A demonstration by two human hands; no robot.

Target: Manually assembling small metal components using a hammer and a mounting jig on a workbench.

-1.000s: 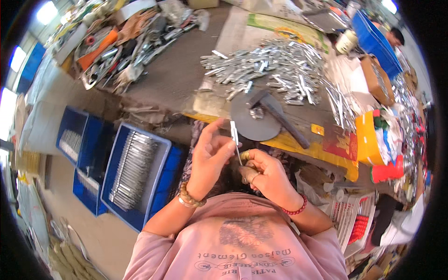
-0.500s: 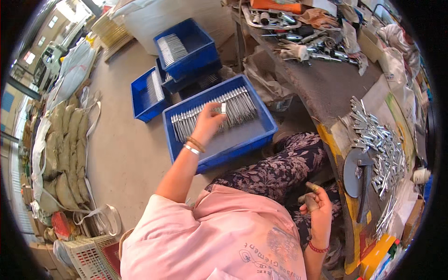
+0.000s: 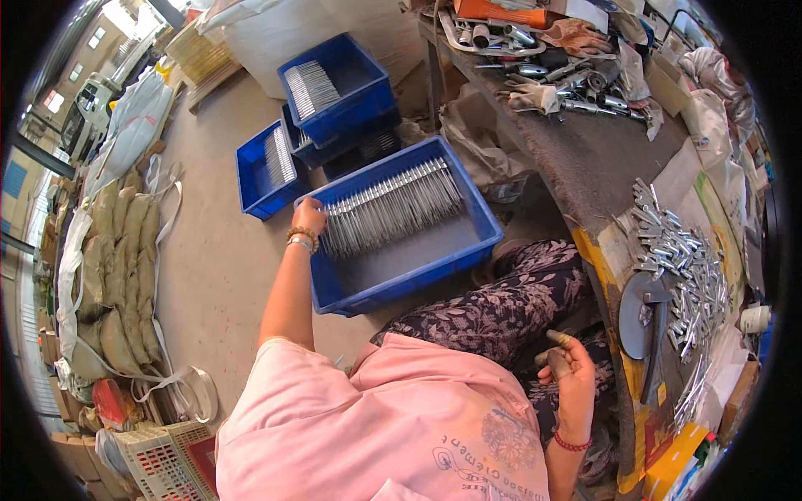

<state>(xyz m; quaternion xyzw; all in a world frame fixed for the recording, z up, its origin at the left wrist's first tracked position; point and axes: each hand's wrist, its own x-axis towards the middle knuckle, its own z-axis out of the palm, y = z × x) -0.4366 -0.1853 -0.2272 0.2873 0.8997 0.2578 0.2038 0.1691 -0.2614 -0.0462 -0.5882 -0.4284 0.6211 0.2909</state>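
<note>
My left hand [image 3: 310,217] is at the left end of the blue plastic bin [image 3: 407,286], its fingers closed where the bin's rim meets the row of rods. Whether it grips the rim or a rod there is hidden. Inside the bin, thin metal rods [image 3: 393,209] with thicker shiny ends lie side by side in a long slanting row. My right hand [image 3: 573,376] hovers over my lap beside the workbench, fingers apart and partly bent, with dark or yellowish coverings on some fingertips. Nothing shows in it.
More blue bins [image 3: 347,113] holding rods are stacked beyond, with a smaller blue bin [image 3: 266,171] beside them. On the workbench [image 3: 576,167] at right lie a loose heap of metal sleeves [image 3: 681,267], a hammer [image 3: 656,334], tools and gloves. Filled sacks [image 3: 117,267] line the left.
My left hand has moved from above the middle of the row to the bin's left end. The row now shows more fully. My right hand stays nearly in place.
</note>
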